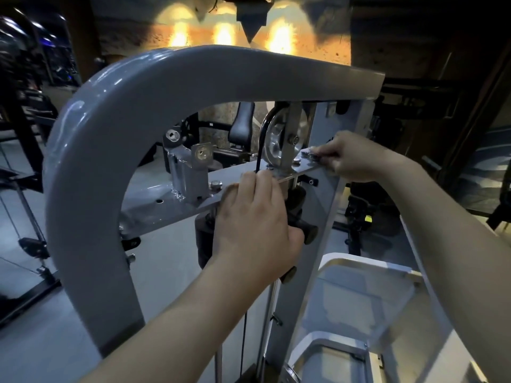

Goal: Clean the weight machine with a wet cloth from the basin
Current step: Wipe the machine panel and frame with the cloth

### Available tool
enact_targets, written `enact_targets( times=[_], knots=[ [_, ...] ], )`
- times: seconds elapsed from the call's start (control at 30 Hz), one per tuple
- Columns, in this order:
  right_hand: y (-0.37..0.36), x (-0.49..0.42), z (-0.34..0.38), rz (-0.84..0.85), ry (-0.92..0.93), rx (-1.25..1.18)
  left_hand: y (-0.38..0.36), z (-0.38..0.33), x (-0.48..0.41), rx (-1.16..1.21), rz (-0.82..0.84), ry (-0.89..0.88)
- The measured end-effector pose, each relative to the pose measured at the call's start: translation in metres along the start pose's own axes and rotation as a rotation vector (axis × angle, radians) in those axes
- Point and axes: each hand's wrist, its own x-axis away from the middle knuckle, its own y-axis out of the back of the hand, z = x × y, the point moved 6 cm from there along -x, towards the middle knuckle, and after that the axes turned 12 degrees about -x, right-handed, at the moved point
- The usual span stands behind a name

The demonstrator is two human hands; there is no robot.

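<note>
The grey weight machine (132,87) fills the view, with a curved top tube and a flat cross plate (154,205) under it. A silver pulley (276,139) and a black cable (260,150) stand on that plate. My left hand (254,219) grips the plate's near edge beside the cable, fingers on top and thumb underneath. My right hand (356,157) is at the plate's right end and pinches a small greyish cloth (312,156) against the metal. Most of the cloth is hidden under my fingers. No basin is in view.
A white step ladder (367,275) stands at the lower right, close to the machine's upright. A black knob (307,230) sticks out just below my left hand. Other dark gym machines (30,111) stand at the left and behind, on a grey floor.
</note>
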Motion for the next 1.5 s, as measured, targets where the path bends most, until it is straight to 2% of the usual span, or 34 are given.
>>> enact_targets(
  times=[0.17, 0.4, 0.5, 0.6, 0.8, 1.0, 1.17, 1.27, 1.37, 1.5],
  knots=[
    [0.001, -0.024, 0.0, 0.021, -0.085, 0.027, -0.005, -0.001, 0.001, -0.064, -0.023, 0.003],
    [0.006, -0.014, -0.007, 0.075, -0.04, 0.056, -0.004, -0.001, 0.003, -0.039, -0.024, 0.015],
    [0.003, -0.032, -0.001, 0.063, -0.065, 0.136, -0.005, -0.002, 0.002, -0.045, -0.024, 0.02],
    [-0.008, -0.05, 0.003, 0.087, -0.126, 0.108, -0.004, -0.003, 0.002, -0.045, -0.016, 0.027],
    [0.005, -0.019, -0.004, 0.1, 0.041, 0.052, -0.008, -0.003, 0.002, -0.054, -0.027, 0.037],
    [-0.018, -0.054, 0.013, 0.163, -0.041, 0.17, -0.009, -0.004, 0.002, -0.065, 0.0, 0.048],
    [-0.014, -0.046, 0.002, 0.139, 0.082, -0.032, -0.011, -0.003, 0.001, -0.075, -0.001, 0.056],
    [0.0, -0.031, -0.006, 0.192, 0.099, -0.183, -0.012, -0.003, 0.001, -0.07, -0.011, 0.046],
    [0.006, -0.032, -0.005, 0.228, 0.056, -0.181, -0.013, -0.003, 0.002, -0.073, -0.014, 0.045],
    [0.002, -0.041, 0.002, 0.121, -0.012, -0.17, -0.015, -0.003, 0.002, -0.089, -0.019, 0.048]
  ],
)
